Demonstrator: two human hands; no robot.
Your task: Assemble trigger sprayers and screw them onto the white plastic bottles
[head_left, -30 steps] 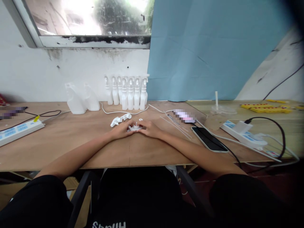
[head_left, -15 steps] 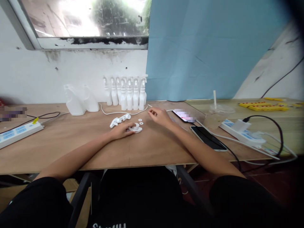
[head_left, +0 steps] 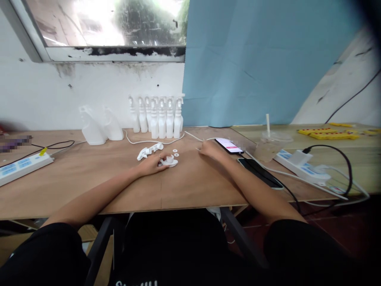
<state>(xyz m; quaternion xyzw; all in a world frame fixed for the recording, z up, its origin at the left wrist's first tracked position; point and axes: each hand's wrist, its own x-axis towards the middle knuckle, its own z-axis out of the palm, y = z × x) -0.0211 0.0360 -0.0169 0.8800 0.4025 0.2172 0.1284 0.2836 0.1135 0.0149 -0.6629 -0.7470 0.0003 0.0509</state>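
My left hand rests on the wooden table and holds a small white spray-pump part. A white trigger sprayer head lies just behind it, and two small white rings lie to its right. My right hand is down on the table to the right, fingers curled at thin white tubes next to a lit phone. Whether it grips a tube is hidden.
A row of several white spray bottles and two larger bottles stand at the wall. A dark phone, power strips with cables, a lidded cup and yellow pieces lie around.
My right hand left the pump part, swung right and came down by the lit phone. My left hand stayed on the part.
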